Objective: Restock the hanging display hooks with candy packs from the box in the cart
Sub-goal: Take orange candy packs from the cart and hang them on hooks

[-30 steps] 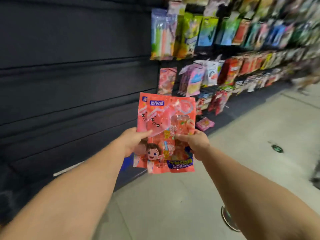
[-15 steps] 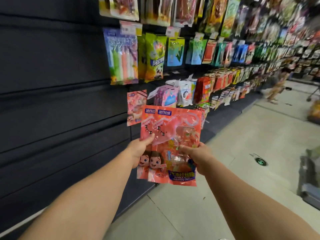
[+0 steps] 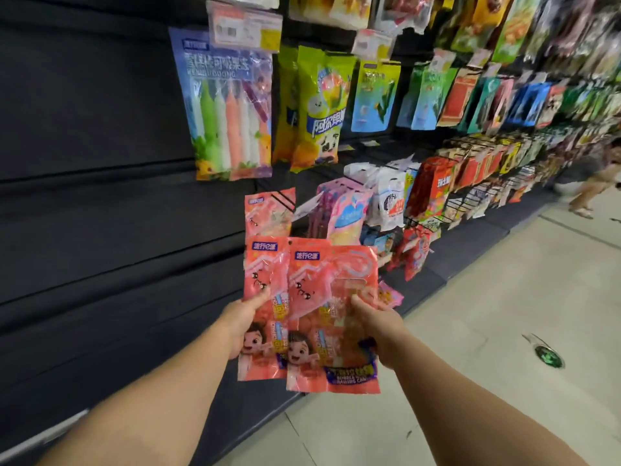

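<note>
Left hand [image 3: 242, 326]: thumb over the face of the rear pink candy pack [image 3: 265, 297], fingers behind it, gripping its left edge at mid-height. Right hand [image 3: 378, 326]: thumb pressed on the front pink candy pack [image 3: 331, 317], fingers curled round its right edge. Both packs upright, overlapping, the front one covering the right part of the rear one; held in front of the dark display wall [image 3: 94, 196]. Matching hanging pack [image 3: 268, 211]: on the wall just above the held pair, its hook not discernible. Blue pack of coloured sticks [image 3: 228, 109]: hanging higher, to the left of green-yellow packs [image 3: 316, 105]. Further hanging packs run rightward along the wall, blurred. Pale tiled floor [image 3: 487, 297]: green round marker [image 3: 547, 356] on it. Another person's legs [image 3: 588, 186] at far right.
</note>
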Available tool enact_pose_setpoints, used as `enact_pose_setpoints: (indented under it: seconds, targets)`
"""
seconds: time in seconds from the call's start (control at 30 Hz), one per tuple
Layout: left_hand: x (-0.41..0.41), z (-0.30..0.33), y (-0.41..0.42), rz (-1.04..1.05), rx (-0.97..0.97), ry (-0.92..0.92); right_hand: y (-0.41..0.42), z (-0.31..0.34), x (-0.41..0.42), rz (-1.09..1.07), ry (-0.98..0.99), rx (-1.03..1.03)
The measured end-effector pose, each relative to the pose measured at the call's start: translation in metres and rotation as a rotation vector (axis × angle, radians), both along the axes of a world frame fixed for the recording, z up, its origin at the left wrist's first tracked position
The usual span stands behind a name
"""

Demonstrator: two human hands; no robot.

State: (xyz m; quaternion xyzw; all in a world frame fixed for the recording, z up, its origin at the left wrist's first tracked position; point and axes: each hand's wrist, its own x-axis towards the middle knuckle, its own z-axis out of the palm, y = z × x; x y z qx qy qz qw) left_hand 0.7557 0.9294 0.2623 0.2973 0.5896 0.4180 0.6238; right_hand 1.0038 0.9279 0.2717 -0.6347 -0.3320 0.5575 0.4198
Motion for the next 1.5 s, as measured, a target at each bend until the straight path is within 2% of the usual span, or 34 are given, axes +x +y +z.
enact_pose_setpoints:
  seconds: [0.27,0.47,0.7,1.1,1.5]
  targets:
    - [-0.024,-0.025,0.015,0.372,-0.147,0.132,0.094,-0.022,-0.006,0.185,0.042,-0.094]
    - [-0.021,-0.045,0.017,0.625,-0.262,0.197,0.166,-0.019,0.016,0.385,-0.053,-0.104]
    - [0.008,-0.041,0.003,0.777,-0.251,0.197,0.198,-0.021,0.023,0.523,-0.003,-0.088]
    - [0.042,-0.020,0.003,0.833,-0.182,0.141,0.215,-0.014,0.017,0.619,0.028,-0.085]
    - [0.046,-0.033,0.010,0.813,-0.157,0.083,0.226,-0.010,0.008,0.591,-0.003,-0.102]
